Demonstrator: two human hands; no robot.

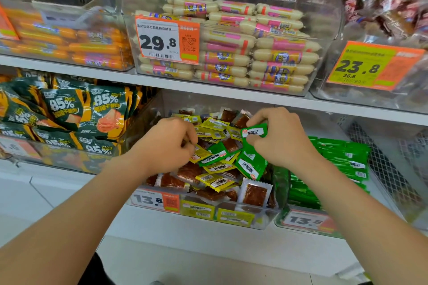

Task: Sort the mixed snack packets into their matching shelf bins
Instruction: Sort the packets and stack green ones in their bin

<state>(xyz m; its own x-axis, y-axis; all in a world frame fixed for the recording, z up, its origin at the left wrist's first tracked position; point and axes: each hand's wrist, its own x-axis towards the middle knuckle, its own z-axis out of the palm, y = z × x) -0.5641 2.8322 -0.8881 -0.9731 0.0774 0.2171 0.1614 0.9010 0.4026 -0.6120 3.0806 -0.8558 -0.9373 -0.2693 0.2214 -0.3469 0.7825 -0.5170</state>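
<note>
A clear bin [243,221] on the lower shelf holds a mixed heap of yellow packets [214,179] and green packets [251,165] over clear-and-brown ones. My right hand [280,139] grips a bunch of green packets [254,132] above the heap. My left hand [166,143] is curled over the heap's left side, its fingertips pinching a yellow packet [199,154]. To the right stands a bin of only green packets [342,159].
Left of the mixed bin lie dark green and orange bags [69,118]. The upper shelf carries clear bins of orange sausages [76,46], white-and-pink sausages [254,53] and brown snacks. A white shelf edge [208,90] overhangs the lower bins.
</note>
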